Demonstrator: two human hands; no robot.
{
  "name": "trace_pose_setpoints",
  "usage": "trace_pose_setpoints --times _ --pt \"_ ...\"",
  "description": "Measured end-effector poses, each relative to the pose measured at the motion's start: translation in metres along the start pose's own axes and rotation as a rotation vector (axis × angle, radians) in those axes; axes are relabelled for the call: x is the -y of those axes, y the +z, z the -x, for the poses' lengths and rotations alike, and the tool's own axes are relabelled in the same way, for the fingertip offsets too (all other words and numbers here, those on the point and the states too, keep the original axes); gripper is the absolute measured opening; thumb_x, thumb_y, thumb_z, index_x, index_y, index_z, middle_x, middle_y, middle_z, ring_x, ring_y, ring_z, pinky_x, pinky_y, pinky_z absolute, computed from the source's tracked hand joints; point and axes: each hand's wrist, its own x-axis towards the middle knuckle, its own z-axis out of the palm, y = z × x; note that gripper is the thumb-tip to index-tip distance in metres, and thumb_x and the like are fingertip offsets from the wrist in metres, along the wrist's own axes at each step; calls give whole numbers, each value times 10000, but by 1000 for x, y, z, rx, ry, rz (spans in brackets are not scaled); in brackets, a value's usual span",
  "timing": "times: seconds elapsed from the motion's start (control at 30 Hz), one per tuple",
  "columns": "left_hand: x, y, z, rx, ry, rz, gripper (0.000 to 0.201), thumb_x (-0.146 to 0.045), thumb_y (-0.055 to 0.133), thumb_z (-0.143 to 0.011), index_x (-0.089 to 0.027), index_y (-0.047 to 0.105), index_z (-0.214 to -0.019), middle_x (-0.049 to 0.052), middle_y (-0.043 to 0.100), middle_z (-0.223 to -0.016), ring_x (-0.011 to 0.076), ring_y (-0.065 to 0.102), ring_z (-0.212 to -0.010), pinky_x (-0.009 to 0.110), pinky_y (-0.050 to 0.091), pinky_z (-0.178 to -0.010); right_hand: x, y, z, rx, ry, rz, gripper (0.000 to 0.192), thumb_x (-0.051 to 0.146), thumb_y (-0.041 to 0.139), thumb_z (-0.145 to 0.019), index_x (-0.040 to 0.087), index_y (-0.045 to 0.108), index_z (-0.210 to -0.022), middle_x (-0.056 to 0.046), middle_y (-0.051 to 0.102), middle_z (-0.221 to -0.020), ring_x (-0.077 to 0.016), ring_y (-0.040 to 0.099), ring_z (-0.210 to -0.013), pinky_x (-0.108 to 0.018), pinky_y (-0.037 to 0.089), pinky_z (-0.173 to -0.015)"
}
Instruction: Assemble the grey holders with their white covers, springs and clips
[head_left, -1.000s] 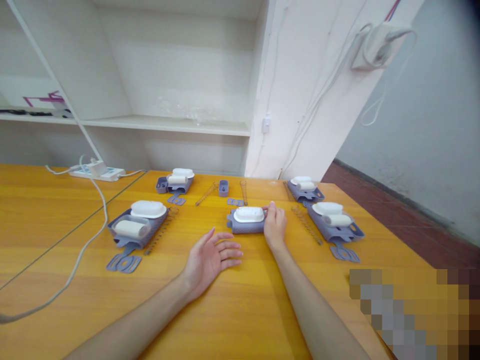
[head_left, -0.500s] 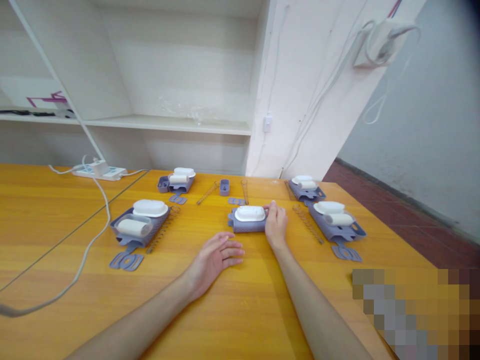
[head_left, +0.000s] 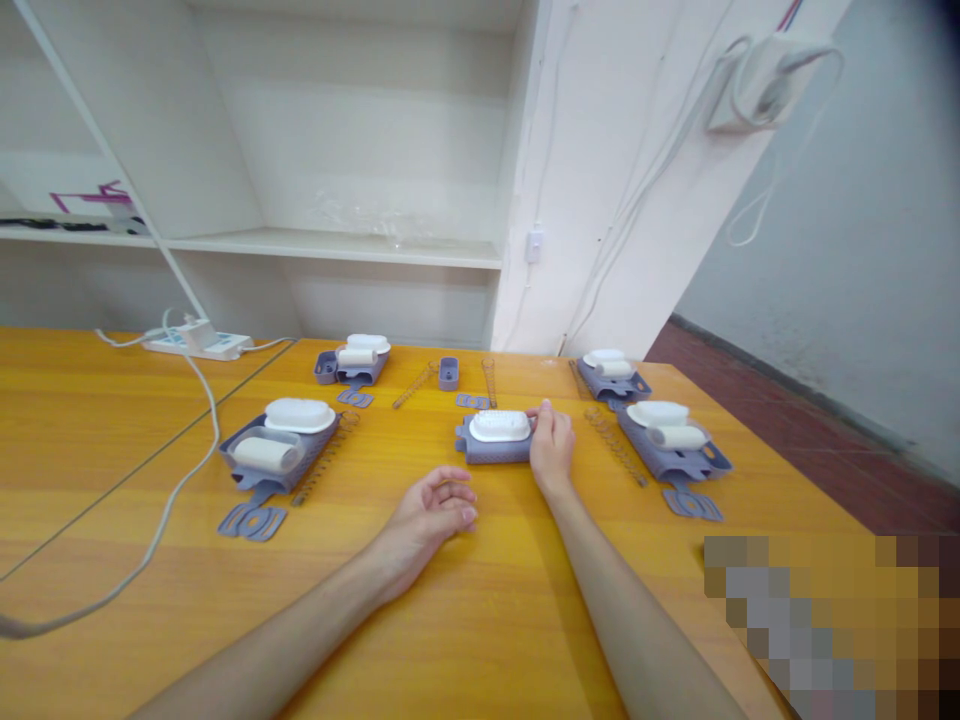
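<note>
Left hand (head_left: 429,520) curls loosely, holding nothing; right hand (head_left: 553,447) touches the right end of the central grey case (head_left: 495,453), its grip unclear. The step seems steadying; any lift calls for a fuller grasp. Near left, a clear tray (head_left: 276,437) holds a white roll (head_left: 262,456); far centre, a small grey cup (head_left: 448,386) shows something dark inside.

Across the upper left of the frame we see white shelving (head_left: 360,110), with crumpled clear plastic (head_left: 394,228) on one shelf and a pink item (head_left: 112,200) farther left. At left we have a white power strip (head_left: 227,347) and a pale cable (head_left: 180,488) curving downward. Upper right, we see a wall socket (head_left: 757,100); below it, reddish floor (head_left: 757,420).
</note>
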Motion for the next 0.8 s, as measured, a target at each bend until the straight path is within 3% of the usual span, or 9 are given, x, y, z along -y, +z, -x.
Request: trace_pose_setpoints --times 0.43,0.8 --pt "-2 5 3 15 -13 -28 407 -163 796 -573 -174 572 -912 -8 541 -816 61 495 -608 172 374 -484 2 -1 0 0 9 -8 525 477 275 -925 169 649 -724 -76 635 -735 -211 527 -824 -310 363 -755" --pt "3 13 12 65 -118 -12 367 -171 802 -588 -155 552 -856 13 561 -834 79 539 -656 166 455 -485 0 0 0 -2 4 -5 536 483 268 -926 166 650 -722 -78 642 -738 -208 530 -810 -310 363 -748"
